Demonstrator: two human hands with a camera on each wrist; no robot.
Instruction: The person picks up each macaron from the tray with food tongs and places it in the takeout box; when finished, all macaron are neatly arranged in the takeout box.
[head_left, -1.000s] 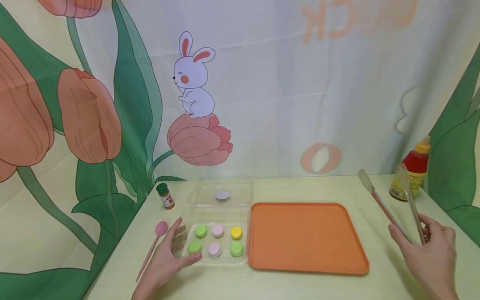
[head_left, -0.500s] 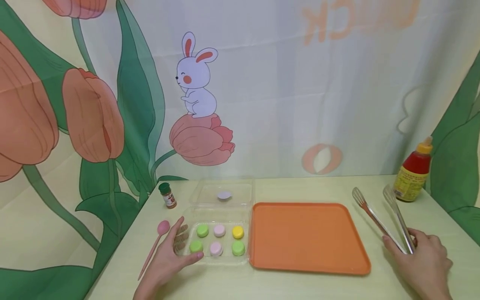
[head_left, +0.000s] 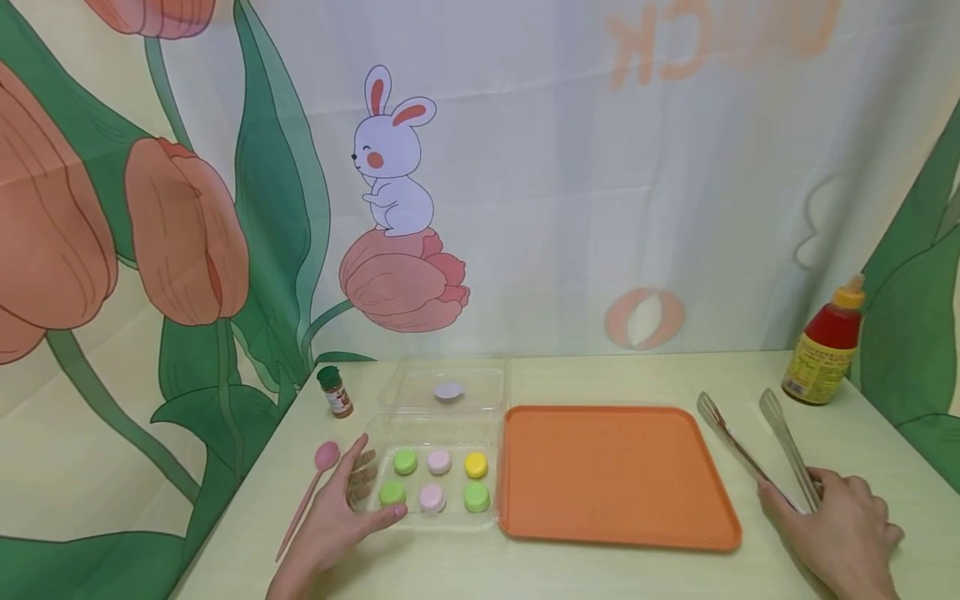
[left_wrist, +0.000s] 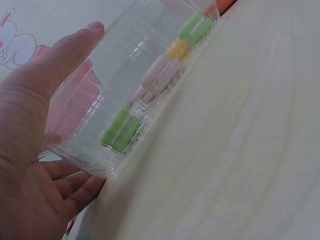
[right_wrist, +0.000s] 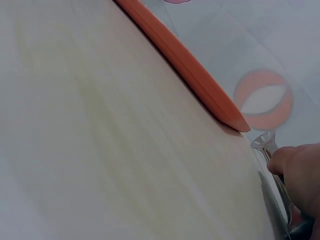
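Note:
At the left, my left hand (head_left: 335, 515) holds the left side of a clear plastic clamshell box (head_left: 448, 525). Its thumb lies over the near rim and the fingers are at the side wall. Green, pink and yellow macarons (head_left: 476, 464) sit in two rows inside; the left wrist view shows a green macaron (left_wrist: 121, 131) close to the hand. On the far right, my right hand (head_left: 843, 529) grips metal tongs (head_left: 792, 446) by their closed end. The tong arms are spread and point away, low over the table, with nothing between their tips.
An orange tray (head_left: 615, 475) lies between the box and the tongs. The box's lid (head_left: 405, 387) is folded back. A pink spoon (head_left: 327, 455) and a small green-capped spice jar (head_left: 335, 392) are at the left. A red-and-yellow squeeze bottle (head_left: 823, 346) stands at the back right.
My right hand has lowered the tongs toward the table, moving them slightly left and nearer to me, away from the bottle. The left hand stays on the box.

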